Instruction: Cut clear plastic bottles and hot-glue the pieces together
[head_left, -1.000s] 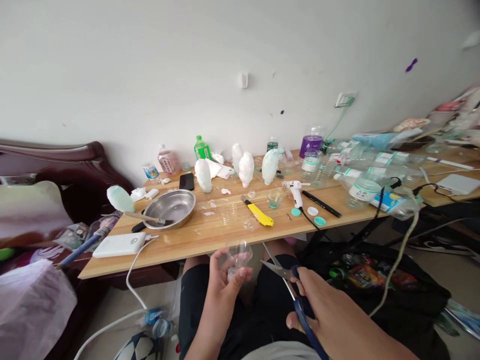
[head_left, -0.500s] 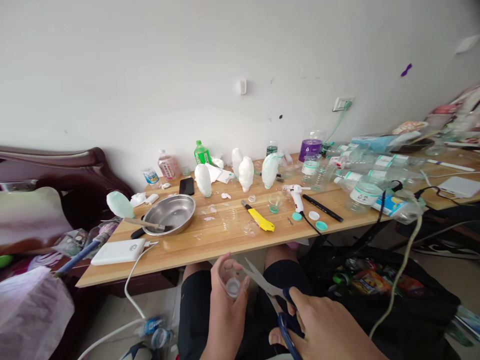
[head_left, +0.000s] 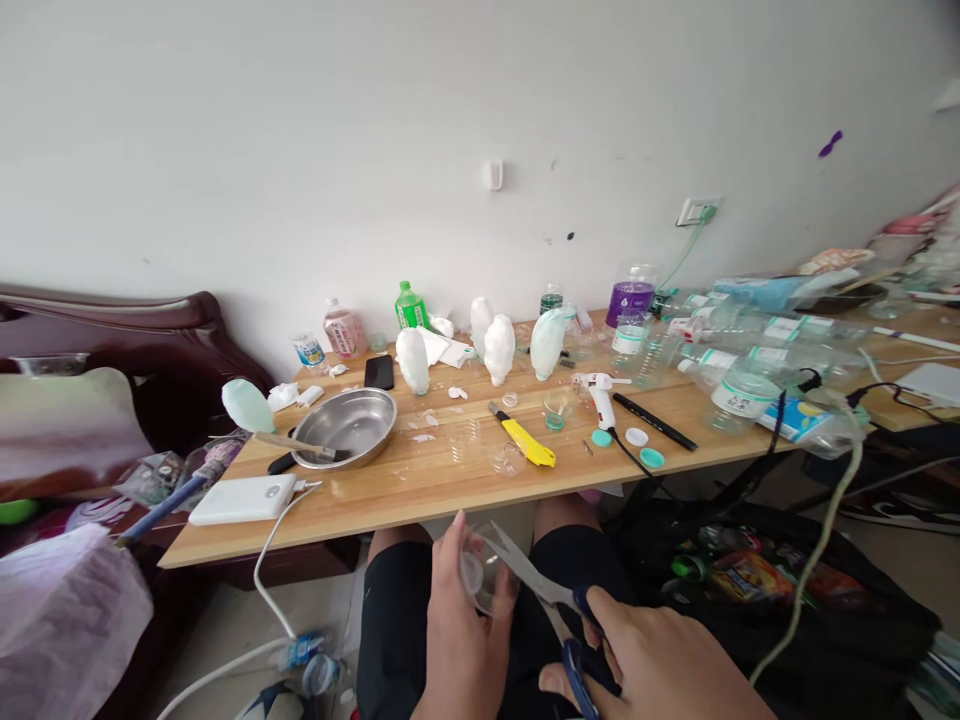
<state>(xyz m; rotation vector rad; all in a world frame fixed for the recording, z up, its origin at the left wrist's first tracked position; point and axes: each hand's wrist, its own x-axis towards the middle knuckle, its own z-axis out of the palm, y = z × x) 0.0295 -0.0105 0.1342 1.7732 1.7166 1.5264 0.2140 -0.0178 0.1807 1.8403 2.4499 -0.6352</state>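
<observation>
Over my lap, my left hand (head_left: pixel 466 625) is closed round a clear plastic bottle top (head_left: pixel 491 578), a cut piece with its round neck showing at the left. My right hand (head_left: pixel 637 645) grips the dark blue handles of a pair of scissors (head_left: pixel 529 575). The blades are spread apart and point up and left at the cut piece; whether they touch its edge I cannot tell. On the table above my hands lie a yellow utility knife (head_left: pixel 529 443) and a white glue gun (head_left: pixel 600 398).
A metal bowl (head_left: pixel 386 412) with a brush stands at the left of the wooden table (head_left: pixel 420 495), behind a white power bank (head_left: pixel 244 500). Several white-coated bulb shapes (head_left: pixel 499 350) stand mid-table. Clear bottles (head_left: pixel 739 395) crowd the right side. A cable (head_left: pixel 814 550) hangs at the right.
My left hand has turned the plastic piece, so its neck now faces left, and shifted slightly right. The scissors stay spread beside it. The whole view has moved a little.
</observation>
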